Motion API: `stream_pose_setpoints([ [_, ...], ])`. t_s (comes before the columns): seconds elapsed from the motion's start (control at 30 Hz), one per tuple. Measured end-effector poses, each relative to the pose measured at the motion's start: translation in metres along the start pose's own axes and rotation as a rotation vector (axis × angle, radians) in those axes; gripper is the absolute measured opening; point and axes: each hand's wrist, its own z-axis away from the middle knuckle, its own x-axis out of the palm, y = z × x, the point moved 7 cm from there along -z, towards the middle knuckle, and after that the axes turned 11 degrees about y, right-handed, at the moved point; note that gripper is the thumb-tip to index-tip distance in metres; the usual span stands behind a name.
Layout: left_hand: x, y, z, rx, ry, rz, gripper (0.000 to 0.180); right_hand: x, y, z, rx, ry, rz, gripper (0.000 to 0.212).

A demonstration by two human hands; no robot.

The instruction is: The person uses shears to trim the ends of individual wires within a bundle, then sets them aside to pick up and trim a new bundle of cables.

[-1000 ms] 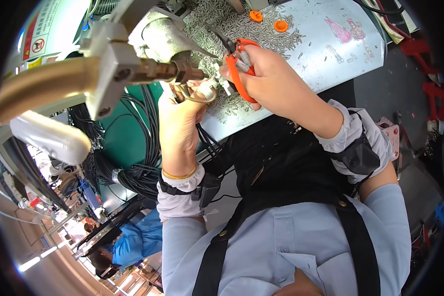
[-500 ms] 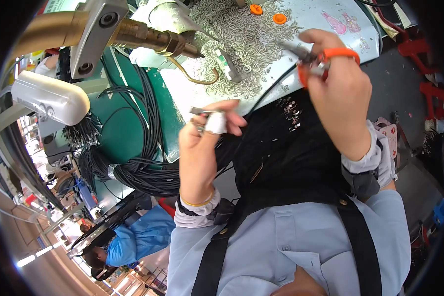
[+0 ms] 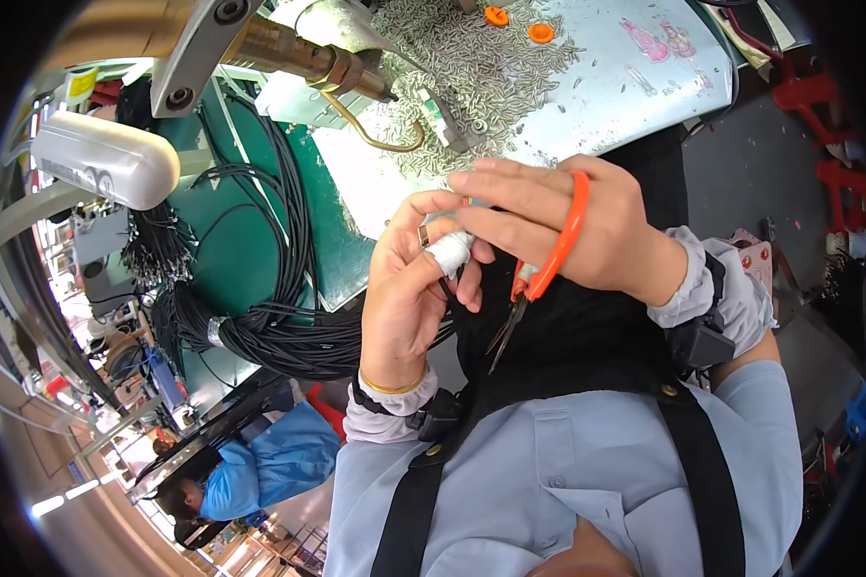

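My left hand (image 3: pixel 404 288), with white tape round its thumb, has its fingers curled in a pinch in front of my apron. Between its fingertips a black cable (image 3: pixel 446 287) shows in part, with tiny coloured wire ends (image 3: pixel 468 201) at the top. My right hand (image 3: pixel 577 226) reaches across so its fingertips meet the left ones at those wires. Hooked in the right hand are orange-handled scissors (image 3: pixel 556 252), their narrow blades pointing down toward my lap. The right fingers cover most of the cable end.
Small metal pieces (image 3: pixel 452 58) lie heaped on the white work surface (image 3: pixel 606 115), beside two orange caps (image 3: pixel 541 34). A brass-coloured machine arm (image 3: pixel 289 58) overhangs from the left. Bundled black cables (image 3: pixel 289 337) lie on the green bench (image 3: pixel 226 240). A person in blue (image 3: pixel 279 457) sits lower left.
My right hand came down and left from over the white surface to my left hand, and the scissors swung from pointing up-left to pointing down. My left hand shifted slightly right.
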Motion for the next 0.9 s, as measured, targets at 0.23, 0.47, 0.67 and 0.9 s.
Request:
stream_pose_setpoints([
  [0.23, -0.003, 0.018, 0.008, 0.335, 0.312, -0.601, 0.019, 0.017, 0.021, 0.016, 0.359, -0.158, -0.296, 0.017],
  [0.47, -0.009, 0.010, 0.005, 0.233, 0.353, -0.411, 0.018, 0.028, 0.035, 0.027, 0.633, -0.266, -0.487, 0.011],
  [0.67, -0.002, 0.014, 0.009, 0.529, 0.381, -0.623, 0.021, 0.020, 0.008, 0.023, 0.229, -0.171, -0.112, 0.014],
  [0.9, 0.004, 0.020, 0.019, 0.620, 0.451, -0.693, 0.021, 0.035, 0.029, 0.039, 0.763, -0.134, -0.562, 0.011],
])
